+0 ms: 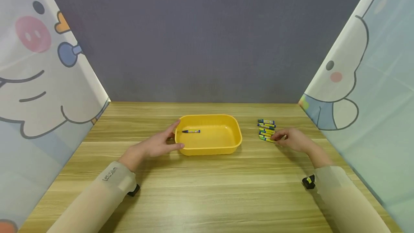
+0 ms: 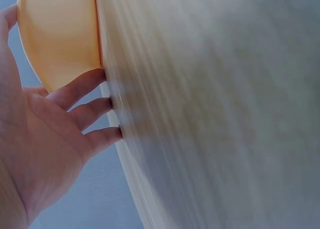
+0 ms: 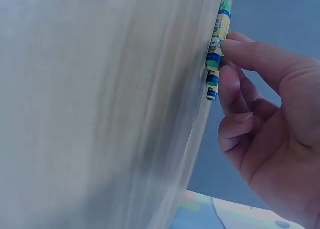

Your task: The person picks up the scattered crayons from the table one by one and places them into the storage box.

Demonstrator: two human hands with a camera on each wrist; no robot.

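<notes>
A yellow plastic basin (image 1: 208, 152) stands on the table with one dark blue crayon (image 1: 191, 131) inside it. My left hand (image 1: 158, 143) spreads around the basin's left end, thumb and fingers against its rim and side. In the left wrist view its lower fingertips reach down beside the basin (image 2: 60, 34) to the tabletop. On the right lies a column of several crayons (image 1: 266, 126) in yellow and blue wrappers. My right hand (image 1: 292, 139) pinches the nearest one, a green crayon (image 3: 218, 31), between thumb and index finger; its other fingers are curled.
Wood-grain tabletop (image 1: 207, 190) extends under everything. A dark grey panel (image 1: 203, 39) closes the back, and cartoon-printed sheets (image 1: 381, 125) stand along the left and right sides.
</notes>
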